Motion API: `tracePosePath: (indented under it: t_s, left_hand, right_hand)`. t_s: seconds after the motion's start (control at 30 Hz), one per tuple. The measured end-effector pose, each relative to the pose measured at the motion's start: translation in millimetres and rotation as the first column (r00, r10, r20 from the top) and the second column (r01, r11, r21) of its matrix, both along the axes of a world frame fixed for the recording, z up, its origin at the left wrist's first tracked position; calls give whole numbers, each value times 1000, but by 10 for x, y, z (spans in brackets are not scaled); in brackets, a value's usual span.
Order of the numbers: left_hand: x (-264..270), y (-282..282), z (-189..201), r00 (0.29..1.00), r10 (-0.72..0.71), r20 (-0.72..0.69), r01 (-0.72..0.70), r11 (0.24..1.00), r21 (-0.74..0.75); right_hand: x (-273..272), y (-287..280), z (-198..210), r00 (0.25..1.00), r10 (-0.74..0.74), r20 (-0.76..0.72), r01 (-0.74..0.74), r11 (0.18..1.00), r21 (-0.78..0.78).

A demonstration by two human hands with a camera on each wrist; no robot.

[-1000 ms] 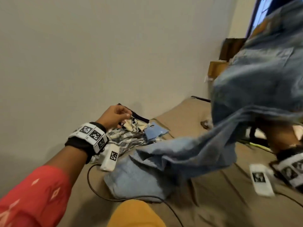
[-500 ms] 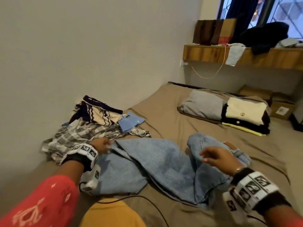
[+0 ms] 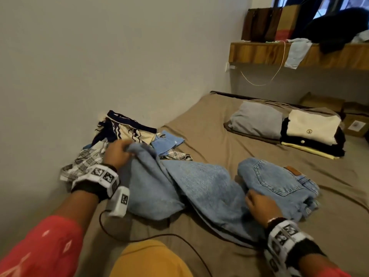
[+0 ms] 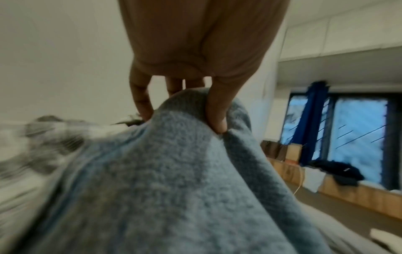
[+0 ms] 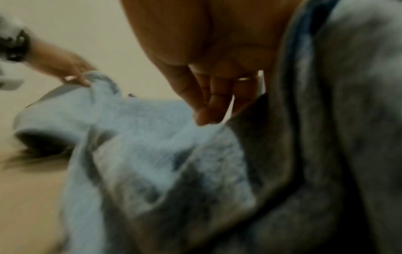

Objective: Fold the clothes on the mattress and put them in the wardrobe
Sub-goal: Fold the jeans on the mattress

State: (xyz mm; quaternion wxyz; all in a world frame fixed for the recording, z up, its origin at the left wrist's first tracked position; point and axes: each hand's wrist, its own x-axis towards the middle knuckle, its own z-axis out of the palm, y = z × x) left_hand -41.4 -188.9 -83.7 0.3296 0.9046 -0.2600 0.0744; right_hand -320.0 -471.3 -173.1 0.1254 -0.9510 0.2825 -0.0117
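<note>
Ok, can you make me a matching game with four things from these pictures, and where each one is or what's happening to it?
Things:
1. jeans
2. checked shirt
3. stack of folded clothes
4. paper bag

Places or states:
A. standing up on the wooden shelf
B. piled neatly at the far end of the mattress
C. gripped by the left hand, with the right hand on it too
D. crumpled in a heap by the wall

Pairs: 1-C, 2-D, 3-B, 4-A
</note>
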Motion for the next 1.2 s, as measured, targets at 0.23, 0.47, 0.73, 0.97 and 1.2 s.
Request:
tracePosePath:
  t_s: [0.23,0.47,0.73,0.97,1.2]
  left_hand:
    - [84,-209,1105,927,41,372,-2,994,-106]
    - [-636,-1075,430,895,-442,-53,417,790,449]
    - [-1979,-2236,-110,692,-702,-168,713,701,13]
    - [-2192,-2476,-330,728,-666,-165,686,700,200]
    - [-1985,-2174,-593,541,-730,-418,680,672,-293]
  right_hand:
    - [-587,-337,133,811,358,-463,-362,928,82]
    - [-876,-538,-31,594,-401,697,349,910,226]
    - [-639,-462,-62,674,-568,471,29,658,752]
    - [-634,247,-269,880,265,394,-296,955,17]
    - [-868,-68,-194,542,-581,607,-191,619,762]
